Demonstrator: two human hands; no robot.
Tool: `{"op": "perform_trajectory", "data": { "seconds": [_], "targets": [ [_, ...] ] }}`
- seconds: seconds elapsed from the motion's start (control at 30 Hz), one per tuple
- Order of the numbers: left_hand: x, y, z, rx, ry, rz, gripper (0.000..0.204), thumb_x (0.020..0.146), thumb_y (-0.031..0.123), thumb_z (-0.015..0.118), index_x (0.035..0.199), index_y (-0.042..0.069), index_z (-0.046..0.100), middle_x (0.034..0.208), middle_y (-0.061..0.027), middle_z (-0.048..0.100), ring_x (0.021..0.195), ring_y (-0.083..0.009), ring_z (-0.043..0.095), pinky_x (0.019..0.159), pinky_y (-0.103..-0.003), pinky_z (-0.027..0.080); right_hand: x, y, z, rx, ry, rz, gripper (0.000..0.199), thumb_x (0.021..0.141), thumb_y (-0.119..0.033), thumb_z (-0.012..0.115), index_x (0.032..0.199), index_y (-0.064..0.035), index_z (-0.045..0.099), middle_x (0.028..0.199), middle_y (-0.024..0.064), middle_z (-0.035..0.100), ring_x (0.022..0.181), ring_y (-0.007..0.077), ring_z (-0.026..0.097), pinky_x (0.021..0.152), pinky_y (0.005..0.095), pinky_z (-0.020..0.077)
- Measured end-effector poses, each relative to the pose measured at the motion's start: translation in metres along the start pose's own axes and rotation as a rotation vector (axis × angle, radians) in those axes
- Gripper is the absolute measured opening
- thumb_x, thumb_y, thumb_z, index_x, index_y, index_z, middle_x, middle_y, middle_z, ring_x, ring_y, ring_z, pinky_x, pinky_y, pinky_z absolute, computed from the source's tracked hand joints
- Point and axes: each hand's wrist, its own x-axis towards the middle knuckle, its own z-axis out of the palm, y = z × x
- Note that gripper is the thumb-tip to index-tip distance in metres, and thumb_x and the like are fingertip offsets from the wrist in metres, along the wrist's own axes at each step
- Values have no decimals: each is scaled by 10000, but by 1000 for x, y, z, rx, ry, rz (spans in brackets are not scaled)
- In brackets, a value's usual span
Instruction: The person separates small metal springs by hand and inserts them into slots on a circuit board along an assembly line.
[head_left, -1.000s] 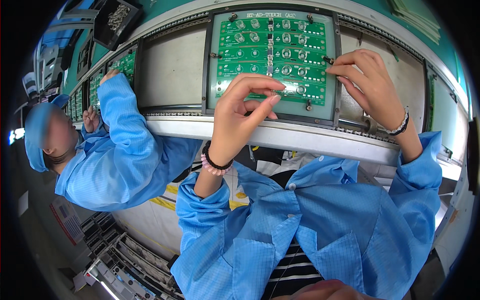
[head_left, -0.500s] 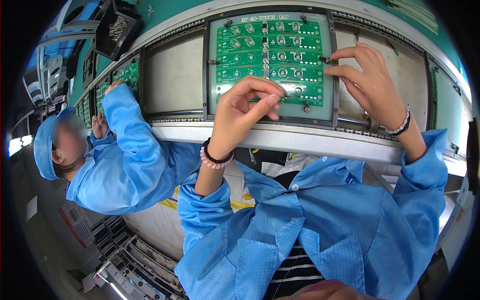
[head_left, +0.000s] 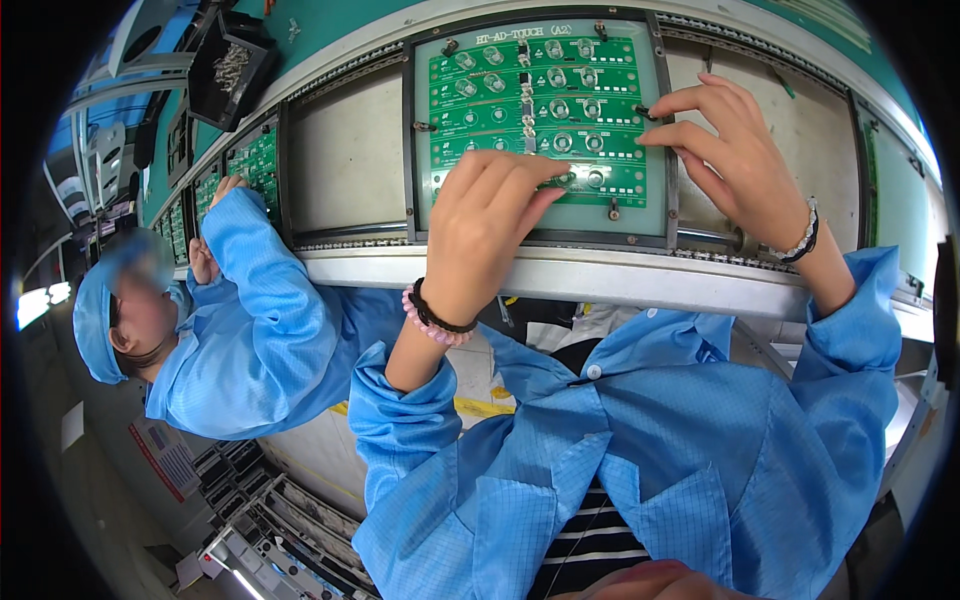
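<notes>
A green circuit board panel [head_left: 620, 100] with several strips lies in a dark-edged fixture [head_left: 409, 90]. Small clear round parts [head_left: 585, 77] stand in pairs on it. My left hand [head_left: 490, 205] is over the lower strip, thumb and fingers pinched around a small clear round component [head_left: 562, 181] at the board; the fingers partly hide it. My right hand [head_left: 735, 165] has its fingers spread, with fingertips at the fixture's right edge, beside a small black clamp [head_left: 643, 111]. Nothing shows in that hand.
The fixture sits on a chain conveyor with a metal front rail [head_left: 560, 270]. At the far left a black bin [head_left: 232, 65] contains small metal parts. A co-worker in a blue coat [head_left: 250, 330] works at other green boards [head_left: 255, 160] on the left.
My left hand has turned palm-down and lowered its fingertips to the lower strip with the small component. My right hand has shifted slightly left along the fixture's edge.
</notes>
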Motion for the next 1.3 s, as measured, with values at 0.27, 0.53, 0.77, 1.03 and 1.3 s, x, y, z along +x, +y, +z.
{"op": "perform_trajectory", "data": {
  "seconds": [0.27,0.53,0.77,1.03,1.3],
  "targets": [
    [5,0,9,370,-25,151,291,729,87,746,1009,127,678,955,11,650,995,-204,579,862,-360,424,0,-1,0,15,-11,7,340,755,55,581,1049,-104,645,1129,69,586,1114,274,542,1102,499,334],
    [9,1,8,392,-47,136,279,741,112,739,1010,132,668,956,5,631,1027,-204,572,887,-371,406,0,2,2,33,-18,4,351,747,61,585,1051,-103,645,1112,65,587,1110,265,543,1104,493,332],
    [11,1,14,349,-59,123,290,733,108,741,1012,129,663,953,-2,619,1016,-209,570,889,-374,407,1,2,0,24,-17,9,350,744,61,591,1052,-99,643,1102,64,585,1102,262,544,1101,488,335],
    [13,-1,12,326,-68,154,306,731,96,738,1025,136,664,954,-1,618,995,-215,568,884,-372,411,8,-4,-3,9,-18,41,348,741,63,592,1048,-96,640,1082,62,584,1082,260,548,1086,478,347],
    [15,0,10,349,-76,182,332,745,102,710,1070,155,666,962,0,613,984,-217,564,889,-377,413,10,-1,-9,1,9,24,330,753,61,591,1038,-95,648,1024,65,595,1007,261,571,1040,460,379]
  ]
}}
